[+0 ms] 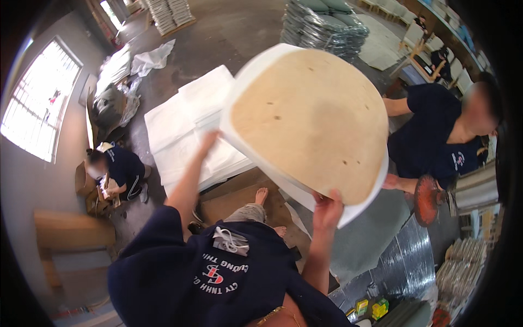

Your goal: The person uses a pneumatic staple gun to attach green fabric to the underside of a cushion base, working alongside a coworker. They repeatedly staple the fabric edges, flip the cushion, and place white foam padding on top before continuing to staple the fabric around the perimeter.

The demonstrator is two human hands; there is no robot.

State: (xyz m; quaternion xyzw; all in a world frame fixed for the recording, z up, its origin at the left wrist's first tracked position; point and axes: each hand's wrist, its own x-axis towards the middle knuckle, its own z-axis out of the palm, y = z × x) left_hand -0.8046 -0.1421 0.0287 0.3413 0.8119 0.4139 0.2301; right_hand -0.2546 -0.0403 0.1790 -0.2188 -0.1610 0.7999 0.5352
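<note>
A rounded plywood seat panel (310, 120) with several small holes lies on a white padded layer (283, 177) that shows around its edge. Both are held up in front of me, tilted. My right hand (328, 211) grips the near edge, thumb on top and fingers curled at the rim. At the left edge of the white layer is my left hand (210, 140), smeared by motion, so its grip is unclear. A co-worker (436, 125) on the right has both hands at the panel's far right side, partly hidden by it.
White sheets (188, 117) are stacked low behind my left arm. Plastic-wrapped grey cushions (324, 27) stand at the back. Another person (122, 169) crouches at the left by the wall. A red round-topped object (427, 199) is near the co-worker; cardboard (231, 199) lies at my feet.
</note>
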